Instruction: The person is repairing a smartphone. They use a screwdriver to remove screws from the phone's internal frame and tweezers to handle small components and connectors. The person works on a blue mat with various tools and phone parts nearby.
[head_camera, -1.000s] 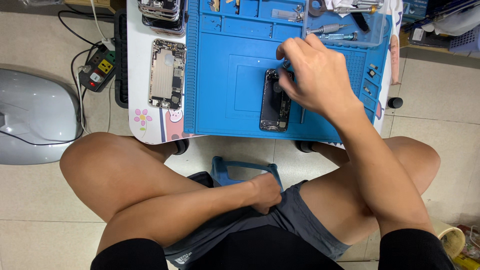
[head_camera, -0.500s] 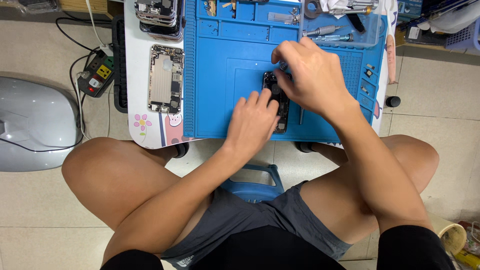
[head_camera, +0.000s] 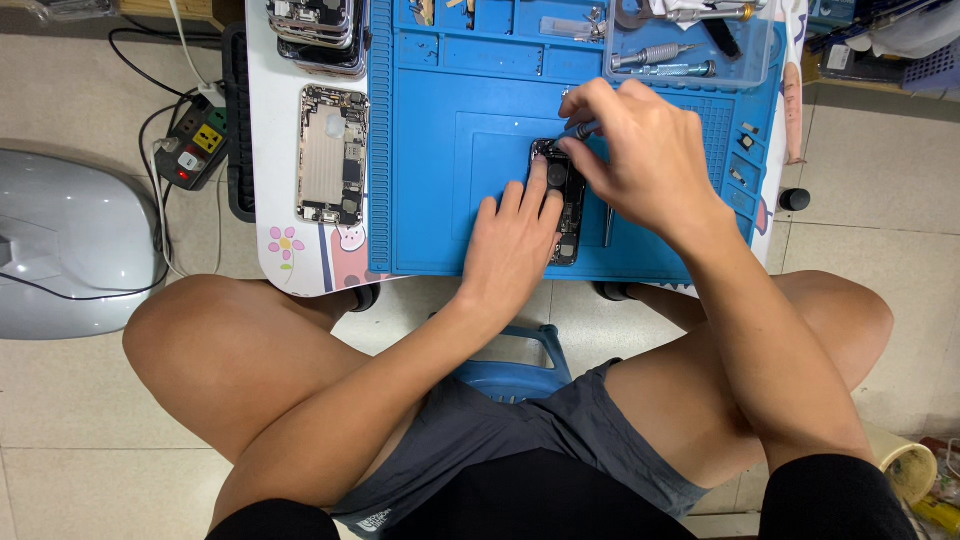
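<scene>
My left hand (head_camera: 512, 240) lies flat, fingers together and extended, pressing down on the phone (head_camera: 566, 205), a dark opened handset lying lengthwise on the blue mat (head_camera: 450, 150), near its middle-right. Not gripping, just pinning it by the lower left edge. My right hand (head_camera: 640, 150) is curled in a pinch around a screwdriver (head_camera: 583, 129), thin dark metal shaft, tip angled down onto the phone's top end; grasp is firm, fingers bunched. The mat is rubbery, matte, with raised ribs and small moulded compartments along the top and right side. Thin metal tweezers (head_camera: 607, 222) lie on the mat just right of the phone, partly under my wrist. A clear plastic tray (head_camera: 690, 45) at the mat's upper right holds more metal tools. Left of the mat, on the white table (head_camera: 270, 200), a second phone shell (head_camera: 333, 153), silvery, open, circuitry showing; more shells stacked (head_camera: 318, 28) above it. Power strip (head_camera: 200, 148) on the tiled floor, grey rounded casing (head_camera: 60, 250) further left. Blue plastic stool (head_camera: 515, 365) between my knees.
</scene>
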